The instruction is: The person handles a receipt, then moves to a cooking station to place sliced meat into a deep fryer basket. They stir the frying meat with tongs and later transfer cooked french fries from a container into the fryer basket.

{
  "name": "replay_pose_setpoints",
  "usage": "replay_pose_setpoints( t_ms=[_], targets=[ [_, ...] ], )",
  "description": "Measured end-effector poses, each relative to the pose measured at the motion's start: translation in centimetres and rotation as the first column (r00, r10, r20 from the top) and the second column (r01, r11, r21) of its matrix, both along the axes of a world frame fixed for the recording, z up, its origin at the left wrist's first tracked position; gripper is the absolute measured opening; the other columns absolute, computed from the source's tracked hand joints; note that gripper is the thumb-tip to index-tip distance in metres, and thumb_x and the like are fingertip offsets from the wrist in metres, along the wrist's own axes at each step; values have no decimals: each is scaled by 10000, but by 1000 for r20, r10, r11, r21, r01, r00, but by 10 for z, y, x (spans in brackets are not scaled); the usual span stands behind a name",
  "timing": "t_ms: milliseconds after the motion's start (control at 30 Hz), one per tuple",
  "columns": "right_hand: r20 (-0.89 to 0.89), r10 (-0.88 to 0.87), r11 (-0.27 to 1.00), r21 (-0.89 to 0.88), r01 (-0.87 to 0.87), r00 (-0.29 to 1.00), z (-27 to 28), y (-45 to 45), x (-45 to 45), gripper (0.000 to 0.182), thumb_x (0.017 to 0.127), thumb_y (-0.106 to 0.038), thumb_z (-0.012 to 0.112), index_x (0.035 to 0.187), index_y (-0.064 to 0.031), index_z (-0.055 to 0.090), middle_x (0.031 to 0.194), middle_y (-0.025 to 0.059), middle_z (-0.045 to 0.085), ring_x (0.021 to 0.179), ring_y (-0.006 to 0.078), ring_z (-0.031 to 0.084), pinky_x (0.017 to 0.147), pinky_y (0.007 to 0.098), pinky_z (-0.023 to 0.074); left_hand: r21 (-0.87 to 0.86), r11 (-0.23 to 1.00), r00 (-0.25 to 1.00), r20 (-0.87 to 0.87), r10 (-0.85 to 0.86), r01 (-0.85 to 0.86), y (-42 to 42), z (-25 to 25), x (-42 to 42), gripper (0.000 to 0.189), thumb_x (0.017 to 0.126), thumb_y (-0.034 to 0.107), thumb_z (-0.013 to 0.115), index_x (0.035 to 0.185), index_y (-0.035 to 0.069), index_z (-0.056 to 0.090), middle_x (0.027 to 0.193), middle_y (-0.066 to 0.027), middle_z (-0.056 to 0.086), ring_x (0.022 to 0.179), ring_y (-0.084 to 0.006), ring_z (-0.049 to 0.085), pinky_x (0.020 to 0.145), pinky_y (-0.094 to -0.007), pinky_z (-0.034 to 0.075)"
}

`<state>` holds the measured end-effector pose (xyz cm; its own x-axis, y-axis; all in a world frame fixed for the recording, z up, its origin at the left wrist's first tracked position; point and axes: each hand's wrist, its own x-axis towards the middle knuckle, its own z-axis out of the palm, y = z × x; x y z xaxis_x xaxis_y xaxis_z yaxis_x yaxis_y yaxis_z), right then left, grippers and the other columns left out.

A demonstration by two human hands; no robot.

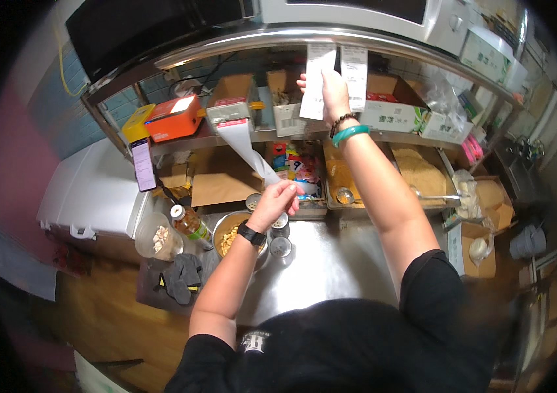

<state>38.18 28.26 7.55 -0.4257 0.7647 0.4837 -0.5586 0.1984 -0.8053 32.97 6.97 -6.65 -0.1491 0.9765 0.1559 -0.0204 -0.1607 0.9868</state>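
Observation:
My right hand, with a green bangle and a beaded bracelet at the wrist, is raised against a printed paper slip that hangs from the upper shelf's edge. Whether its fingers grip the slip is unclear. A second printed slip hangs just right of it. My left hand, with a black watch, has its fingertips pinched at the end of a white plastic strip, which trails down from an open carton on the middle shelf. Below that hand stand shaker jars and a metal bowl of yellowish pieces.
An orange box and a phone are at the left. Trays of orange powder and tan crumbs sit under the shelf. A bottle, a plastic tub and dark gloves lie left of the steel counter.

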Motion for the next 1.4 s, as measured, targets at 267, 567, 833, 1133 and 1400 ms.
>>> replay_pose_setpoints(
  t_ms=[267, 567, 833, 1133, 1400],
  targets=[
    [60, -438, 802, 478, 359, 897, -136, -97, 122, 405, 853, -126, 514, 1230, 7, 446, 1249, 157, 476, 1190, 266, 428, 990, 360, 331, -106, 992, 998, -14, 67, -68, -16, -14, 0, 235, 947, 207, 404, 939, 28, 558, 650, -9, 521, 550, -64, 474, 508, -182, 377],
    [750, 265, 876, 76, -476, 606, -250, -194, 199, 257, 808, -73, 529, 1051, 1, 568, 1062, 170, 557, 928, 281, 571, 799, 348, 458, -286, 927, 969, -35, 244, -243, -95, -63, 52, 196, 912, 197, 491, 975, 29, 571, 759, -14, 563, 675, -95, 538, 645, -232, 466],
    [792, 417, 404, 279, -871, 447, -251, -269, 156, 189, 760, -66, 576, 917, 38, 575, 870, 207, 595, 848, 356, 575, 724, 384, 461, -148, 913, 899, -292, 327, -380, -187, -87, 136, 321, 908, 283, 468, 1079, 25, 553, 1003, -154, 583, 954, -275, 555, 846, -353, 424],
    [789, 529, 181, 252, -951, 311, -240, -374, 74, 211, 774, -88, 597, 945, 32, 560, 891, 201, 589, 864, 364, 567, 729, 401, 459, -94, 760, 762, -174, 623, -643, -312, -96, 90, 343, 916, 302, 468, 1052, 0, 559, 997, -153, 607, 947, -245, 571, 836, -332, 427],
    [759, 639, 255, -55, -965, 126, -265, -515, -22, 145, 824, -61, 575, 916, 43, 616, 843, 120, 649, 761, 142, 602, 650, 265, 466, -131, 739, 750, -127, 649, -661, -475, -130, 8, 322, 934, 248, 428, 1156, 27, 503, 1055, -137, 598, 959, -214, 572, 837, -327, 440]
  ],
)
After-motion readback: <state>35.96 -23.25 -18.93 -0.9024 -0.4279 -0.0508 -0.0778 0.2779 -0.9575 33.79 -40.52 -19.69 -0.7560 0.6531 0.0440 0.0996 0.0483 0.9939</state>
